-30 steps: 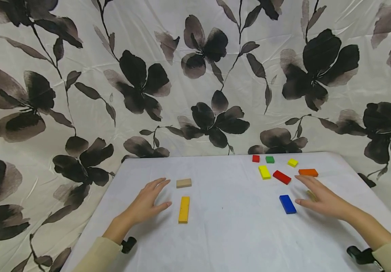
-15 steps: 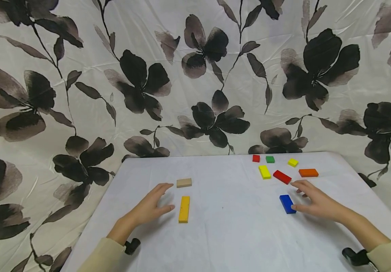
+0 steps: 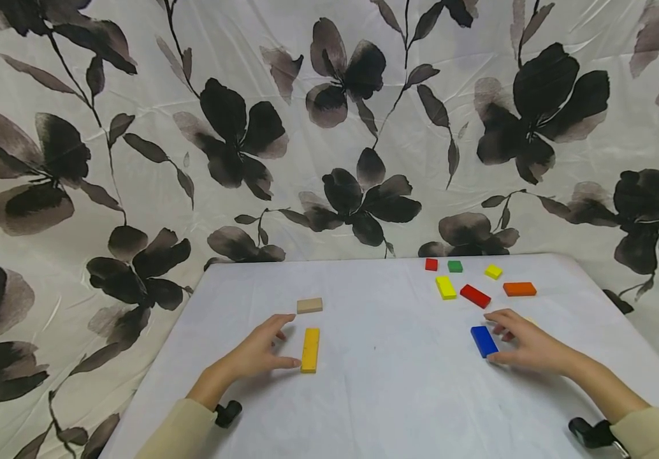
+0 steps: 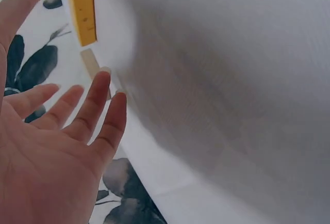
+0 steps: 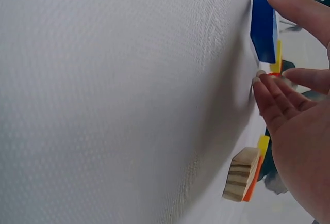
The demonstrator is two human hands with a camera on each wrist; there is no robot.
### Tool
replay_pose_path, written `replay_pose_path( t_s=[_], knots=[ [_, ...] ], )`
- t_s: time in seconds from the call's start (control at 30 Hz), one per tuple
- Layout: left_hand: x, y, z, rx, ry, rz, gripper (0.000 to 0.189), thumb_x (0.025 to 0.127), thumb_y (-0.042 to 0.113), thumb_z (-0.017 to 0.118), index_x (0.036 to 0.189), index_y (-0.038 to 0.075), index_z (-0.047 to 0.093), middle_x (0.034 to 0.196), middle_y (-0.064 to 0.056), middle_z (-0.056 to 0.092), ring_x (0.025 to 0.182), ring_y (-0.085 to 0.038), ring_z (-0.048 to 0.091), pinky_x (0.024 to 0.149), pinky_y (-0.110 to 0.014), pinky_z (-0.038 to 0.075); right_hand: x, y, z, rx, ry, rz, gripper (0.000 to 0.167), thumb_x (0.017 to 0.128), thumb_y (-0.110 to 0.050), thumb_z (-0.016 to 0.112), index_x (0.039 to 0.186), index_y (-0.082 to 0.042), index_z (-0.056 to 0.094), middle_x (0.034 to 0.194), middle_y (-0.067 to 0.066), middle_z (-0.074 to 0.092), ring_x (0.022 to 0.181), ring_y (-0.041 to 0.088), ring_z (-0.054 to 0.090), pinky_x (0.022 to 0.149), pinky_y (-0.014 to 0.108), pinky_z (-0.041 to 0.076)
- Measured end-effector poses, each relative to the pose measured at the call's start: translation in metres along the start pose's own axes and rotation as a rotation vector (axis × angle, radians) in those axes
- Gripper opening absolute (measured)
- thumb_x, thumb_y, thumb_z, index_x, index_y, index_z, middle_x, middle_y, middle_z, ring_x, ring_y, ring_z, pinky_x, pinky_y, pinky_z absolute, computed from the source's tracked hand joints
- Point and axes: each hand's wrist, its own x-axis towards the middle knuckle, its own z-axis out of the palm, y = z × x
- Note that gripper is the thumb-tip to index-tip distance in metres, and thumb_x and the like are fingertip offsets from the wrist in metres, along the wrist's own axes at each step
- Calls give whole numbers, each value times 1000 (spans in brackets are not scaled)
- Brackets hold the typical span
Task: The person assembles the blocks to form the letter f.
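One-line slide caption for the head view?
Left grip near a long yellow rectangular block, right grip near a blue rectangular block.

Left hand (image 3: 256,349) moved inward, long yellow block (image 3: 310,349) now near its thumb, right hand (image 3: 533,344) too (blue block (image 3: 483,341) at thumb tip)

Right hand (image 5: 301,141): palm visible, fingers (image 5: 267,101) slightly bent. Blue block (image 5: 264,30) lies between thumb (image 5: 304,16) and the other fingers; thumb tip overlaps its edge in view, contact not determinable. Behind the fingertips: partly hidden yellow block (image 5: 279,58). Below the fingers in view, apart from them: striped wooden block (image 5: 238,180), with orange block (image 5: 252,185) partly hidden behind. Beyond the fingertips: white-covered worktop (image 5: 113,95).
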Motion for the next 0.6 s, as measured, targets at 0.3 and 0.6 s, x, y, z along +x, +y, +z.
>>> replay_pose_path(
  t_s=[0.3,0.6],
  knots=[
    [5,0,5,31,-43,6,106,71,34,96,154,0,39,149,-14,48,111,-22,58,93,-43,53,3,0,3,14,-23,26,85,79,-30,89,144,5,47,124,15,58,106,28,62,88,47,59],
    [10,4,10,43,-83,15,107,70,31,96,154,-1,38,149,-14,46,102,-16,57,88,-37,53,6,3,2,38,-47,36,80,81,-26,88,142,5,48,123,14,59,108,28,63,90,46,58]
  ],
)
